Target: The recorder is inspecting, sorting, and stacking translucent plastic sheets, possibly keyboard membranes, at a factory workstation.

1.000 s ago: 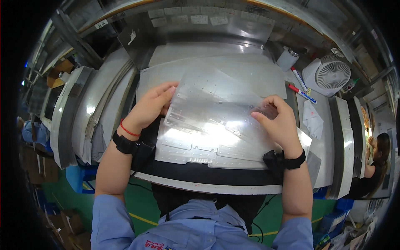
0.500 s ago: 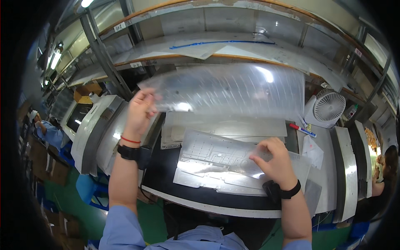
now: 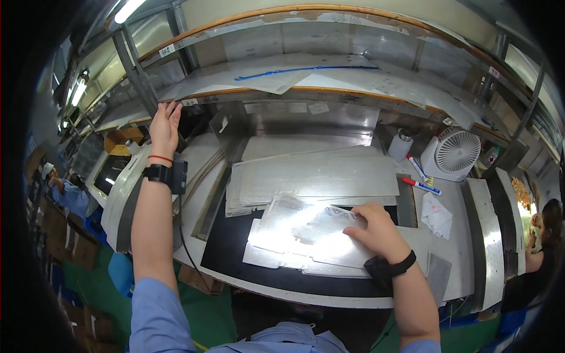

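The right hand [image 3: 376, 232] lies flat on a stack of clear plastic sheets [image 3: 306, 238] on the black mat [image 3: 226, 253] of the desk [image 3: 329, 294], its fingers spread and pressing down, pinching nothing. The left hand [image 3: 163, 126] is raised to the edge of the shelf [image 3: 265, 79], fingers straight, close together and empty. A small white fan [image 3: 456, 154] and 2 markers [image 3: 421, 176] sit at the right.

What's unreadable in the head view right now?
- Stack of clear plastic sheets: glare washes out its detail and count.
- Left hand: raised at the shelf edge; whether it touches cannot be told.
- Shelf labels: too small.
- Under right hand: hidden.
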Available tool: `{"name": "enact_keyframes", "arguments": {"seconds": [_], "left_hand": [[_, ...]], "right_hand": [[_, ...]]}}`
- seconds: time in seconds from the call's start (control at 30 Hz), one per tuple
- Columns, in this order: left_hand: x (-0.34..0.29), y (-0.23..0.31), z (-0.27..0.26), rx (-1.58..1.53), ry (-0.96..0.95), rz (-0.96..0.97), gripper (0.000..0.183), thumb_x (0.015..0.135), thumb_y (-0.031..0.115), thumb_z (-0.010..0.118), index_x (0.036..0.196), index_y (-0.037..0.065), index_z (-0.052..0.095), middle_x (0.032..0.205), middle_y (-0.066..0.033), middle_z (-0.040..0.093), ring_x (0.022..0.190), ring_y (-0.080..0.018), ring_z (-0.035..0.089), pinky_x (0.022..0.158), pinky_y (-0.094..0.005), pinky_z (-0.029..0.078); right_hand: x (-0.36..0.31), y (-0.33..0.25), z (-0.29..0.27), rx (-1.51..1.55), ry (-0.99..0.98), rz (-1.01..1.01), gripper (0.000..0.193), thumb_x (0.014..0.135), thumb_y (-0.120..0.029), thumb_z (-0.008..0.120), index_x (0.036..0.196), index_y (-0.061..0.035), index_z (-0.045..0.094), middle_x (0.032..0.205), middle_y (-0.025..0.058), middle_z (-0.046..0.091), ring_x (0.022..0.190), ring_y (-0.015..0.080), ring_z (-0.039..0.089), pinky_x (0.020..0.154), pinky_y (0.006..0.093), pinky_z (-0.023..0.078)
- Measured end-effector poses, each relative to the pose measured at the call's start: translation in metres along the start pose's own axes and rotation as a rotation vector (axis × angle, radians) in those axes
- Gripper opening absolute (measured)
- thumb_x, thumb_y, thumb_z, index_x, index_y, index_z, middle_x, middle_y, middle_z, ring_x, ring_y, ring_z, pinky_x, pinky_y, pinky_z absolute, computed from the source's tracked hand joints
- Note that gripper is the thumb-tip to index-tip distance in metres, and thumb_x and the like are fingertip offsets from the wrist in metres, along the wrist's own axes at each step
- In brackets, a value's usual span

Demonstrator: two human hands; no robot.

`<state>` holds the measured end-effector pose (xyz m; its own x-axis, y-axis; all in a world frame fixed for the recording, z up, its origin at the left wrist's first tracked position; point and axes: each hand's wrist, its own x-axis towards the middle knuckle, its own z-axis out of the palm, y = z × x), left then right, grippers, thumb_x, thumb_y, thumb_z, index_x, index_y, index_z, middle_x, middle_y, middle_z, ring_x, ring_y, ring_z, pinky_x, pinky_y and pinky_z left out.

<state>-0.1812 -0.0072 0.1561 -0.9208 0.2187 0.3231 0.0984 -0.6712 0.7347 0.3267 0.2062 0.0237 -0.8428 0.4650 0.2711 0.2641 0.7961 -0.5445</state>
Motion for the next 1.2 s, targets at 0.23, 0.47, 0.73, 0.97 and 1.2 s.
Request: {"name": "enact_keyframes", "arguments": {"seconds": [0.23, 0.47, 0.73, 0.97, 1.2], "left_hand": [[-0.081, -0.069, -0.024, -0.05, -0.22, -0.197, 0.023, 0.105, 0.022, 0.056, 0.118, 0.004, 0.061, 0.099, -0.0067, 0.069, 0.082, -0.0143, 0.064, 0.069, -0.0233, 0.051], [-0.192, -0.101, 0.009, 0.264, -0.663, -0.676, 0.042, 0.108, 0.032, 0.05, 0.14, 0.004, 0.05, 0.115, -0.0099, 0.068, 0.1, -0.0139, 0.064, 0.085, -0.0266, 0.052], [-0.205, -0.096, 0.012, 0.295, -0.985, -0.972, 0.055, 0.1, 0.01, 0.06, 0.15, -0.003, 0.04, 0.126, -0.01, 0.067, 0.109, -0.0134, 0.065, 0.098, -0.0294, 0.051], [-0.205, -0.101, 0.004, 0.202, -0.987, -1.036, 0.049, 0.1, 0.004, 0.056, 0.147, -0.003, 0.044, 0.13, -0.0116, 0.066, 0.111, -0.0148, 0.067, 0.098, -0.0278, 0.053], [-0.21, -0.103, 0.01, 0.201, -0.904, -1.038, 0.044, 0.103, 0.004, 0.052, 0.145, -0.003, 0.044, 0.132, -0.0137, 0.065, 0.115, -0.0169, 0.066, 0.102, -0.0307, 0.052]], "right_hand": [[0.005, 0.001, 0.005, 0.015, -0.085, 0.053, 0.044, 0.075, -0.027, 0.085, 0.106, -0.0001, 0.069, 0.1, 0.0171, 0.066, 0.098, 0.035, 0.061, 0.09, 0.0409, 0.049], [0.007, -0.014, -0.003, 0.007, 0.011, -0.002, 0.041, 0.072, -0.024, 0.086, 0.1, -0.0022, 0.066, 0.098, 0.0168, 0.064, 0.1, 0.0381, 0.06, 0.088, 0.0442, 0.047], [0.009, -0.009, -0.003, 0.033, -0.046, 0.093, 0.044, 0.073, -0.023, 0.086, 0.105, -0.0002, 0.067, 0.098, 0.0162, 0.063, 0.098, 0.0364, 0.06, 0.09, 0.041, 0.048], [0.012, -0.004, 0.0, 0.061, -0.07, 0.16, 0.046, 0.075, -0.023, 0.085, 0.107, 0.0033, 0.066, 0.101, 0.0186, 0.066, 0.094, 0.0349, 0.065, 0.086, 0.0393, 0.052], [0.009, 0.005, 0.001, 0.145, 0.022, 0.19, 0.044, 0.077, -0.022, 0.086, 0.105, 0.0041, 0.064, 0.099, 0.019, 0.067, 0.09, 0.0314, 0.068, 0.084, 0.0366, 0.053]]}}
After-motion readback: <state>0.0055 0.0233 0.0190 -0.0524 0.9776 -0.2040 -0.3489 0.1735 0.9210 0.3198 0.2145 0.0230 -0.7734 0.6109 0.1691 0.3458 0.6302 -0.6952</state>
